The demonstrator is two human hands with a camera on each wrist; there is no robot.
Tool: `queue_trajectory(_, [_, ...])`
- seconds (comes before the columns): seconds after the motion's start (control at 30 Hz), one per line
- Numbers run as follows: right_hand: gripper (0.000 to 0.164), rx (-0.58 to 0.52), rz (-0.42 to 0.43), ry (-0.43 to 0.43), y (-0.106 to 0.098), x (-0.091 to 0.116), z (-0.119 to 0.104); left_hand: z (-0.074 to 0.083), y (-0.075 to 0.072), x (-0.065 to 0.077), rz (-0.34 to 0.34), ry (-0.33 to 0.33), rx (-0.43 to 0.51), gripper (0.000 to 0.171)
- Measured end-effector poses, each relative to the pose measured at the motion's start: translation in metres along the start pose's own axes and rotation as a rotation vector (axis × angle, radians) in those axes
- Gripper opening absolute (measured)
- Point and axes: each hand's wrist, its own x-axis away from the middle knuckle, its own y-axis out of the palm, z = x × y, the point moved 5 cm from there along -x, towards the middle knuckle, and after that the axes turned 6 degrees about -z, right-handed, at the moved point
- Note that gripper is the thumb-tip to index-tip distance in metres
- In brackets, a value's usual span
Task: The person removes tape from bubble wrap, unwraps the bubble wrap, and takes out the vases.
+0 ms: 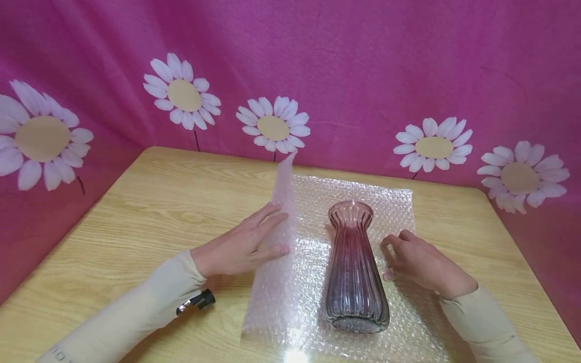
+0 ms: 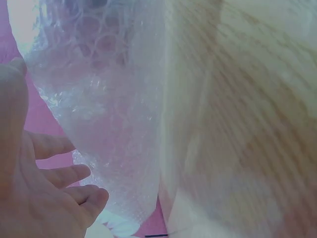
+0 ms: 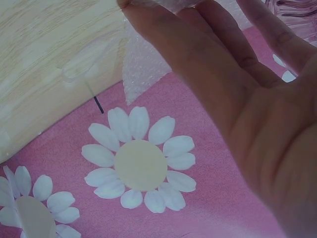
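Observation:
A ribbed glass vase [image 1: 355, 277], pink at the mouth and grey-purple at the base, lies on its side on a sheet of bubble wrap [image 1: 310, 297], its mouth toward the back. The sheet's left side stands raised as a flap. My left hand [image 1: 240, 247] touches that flap from outside with extended fingers; the left wrist view shows the hand [image 2: 44, 188] beside the bubble wrap [image 2: 99, 94]. Right of the vase, my right hand [image 1: 419, 259] hovers or rests at the sheet with fingers loosely bent, apart from the glass. It holds nothing that I can see.
The wood-grain table [image 1: 172, 201] extends on both sides of the sheet. Behind and beside it hangs a magenta cloth [image 1: 354, 75] printed with white daisies. A small black clip-like piece [image 1: 206, 300] is at the left sleeve.

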Motion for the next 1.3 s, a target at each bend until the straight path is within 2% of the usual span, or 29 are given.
queue_trajectory(0.2, [0.062, 0.011, 0.041, -0.043, 0.0, 0.002, -0.001, 0.003, -0.009, 0.003, 0.021, -0.006, -0.021, 0.075])
queue_trajectory(0.5, [0.058, 0.007, 0.037, -0.054, 0.0, 0.002, -0.002, 0.009, -0.024, 0.009, 0.032, -0.009, -0.017, 0.074])
queue_trajectory(0.73, [0.057, -0.012, 0.027, -0.05, -0.001, 0.002, -0.001, 0.012, -0.035, 0.013, 0.063, 0.024, -0.074, 0.073])
queue_trajectory(1.03, [0.054, -0.012, 0.027, -0.05, -0.001, 0.002, -0.002, 0.018, -0.048, 0.017, 0.048, 0.042, -0.113, 0.073])
queue_trajectory(1.3, [0.053, -0.011, 0.019, -0.046, 0.0, 0.001, -0.002, 0.025, -0.06, 0.019, 0.027, 0.023, -0.155, 0.076])
